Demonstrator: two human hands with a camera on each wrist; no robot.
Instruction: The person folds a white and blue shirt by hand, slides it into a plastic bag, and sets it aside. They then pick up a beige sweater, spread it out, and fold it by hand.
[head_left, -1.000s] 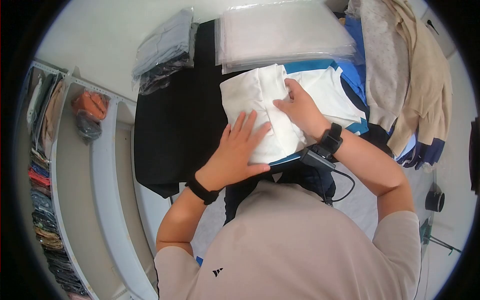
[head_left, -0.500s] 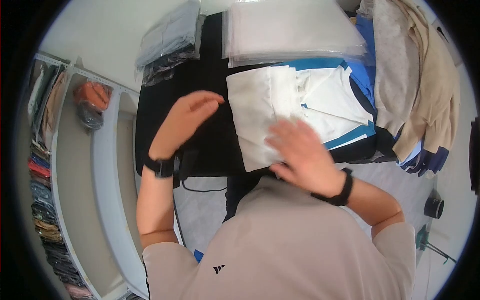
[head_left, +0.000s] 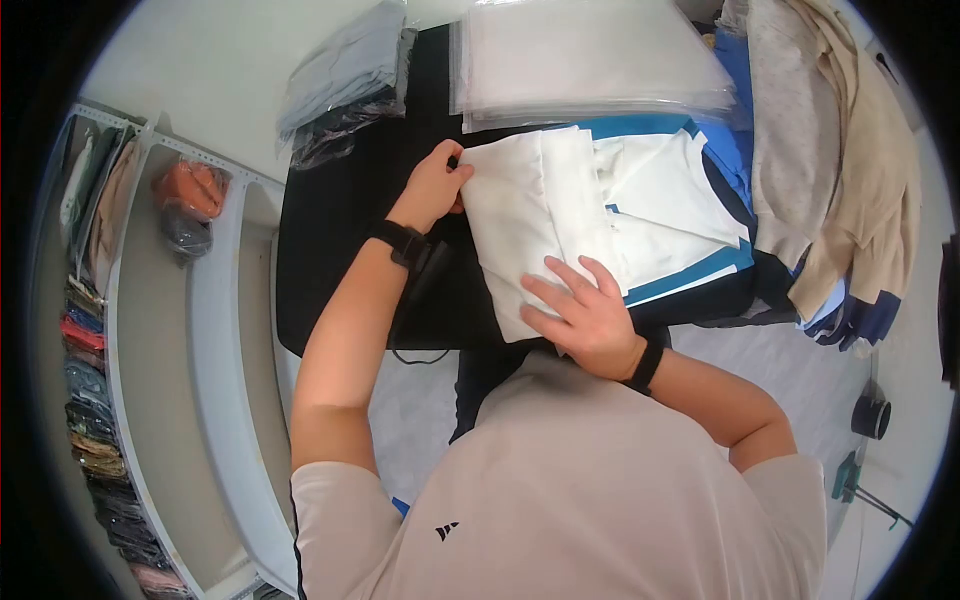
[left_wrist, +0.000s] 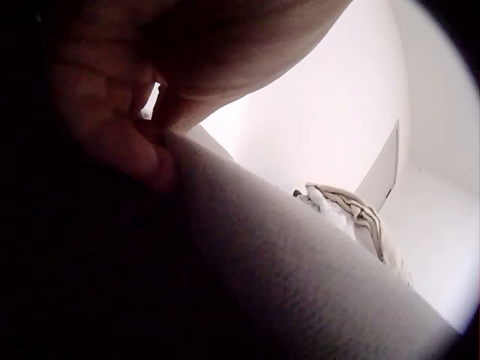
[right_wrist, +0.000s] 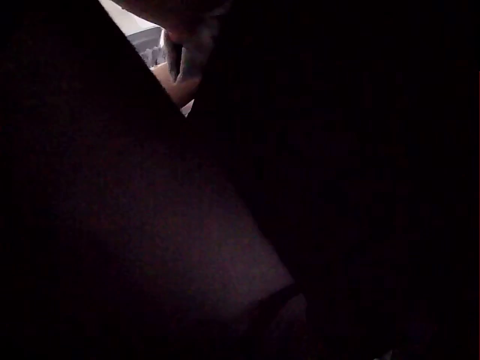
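A white shirt with teal-blue panels (head_left: 665, 190) lies partly folded on the black-covered table (head_left: 350, 250), its left part doubled over in a thick white layer. At that layer's far left corner, my left hand (head_left: 435, 187) pinches the cloth edge. In the left wrist view, thumb and fingers (left_wrist: 142, 161) meet on the fabric (left_wrist: 285, 262). My right hand (head_left: 590, 318) rests on the near part of the folded layer, fingers spread over the cloth. The right wrist view is mostly dark.
Clear plastic bags (head_left: 600, 60) lie stacked behind the shirt. Bagged grey clothes (head_left: 350, 70) sit at the back left, and loose beige and grey garments (head_left: 850, 150) hang over the right side. Shelving (head_left: 225, 320) with packed clothes stands at the left.
My left hand lifted off the shirt, swung left, then came to its far left corner and took hold. My right hand moved from the fold's far part to its near part.
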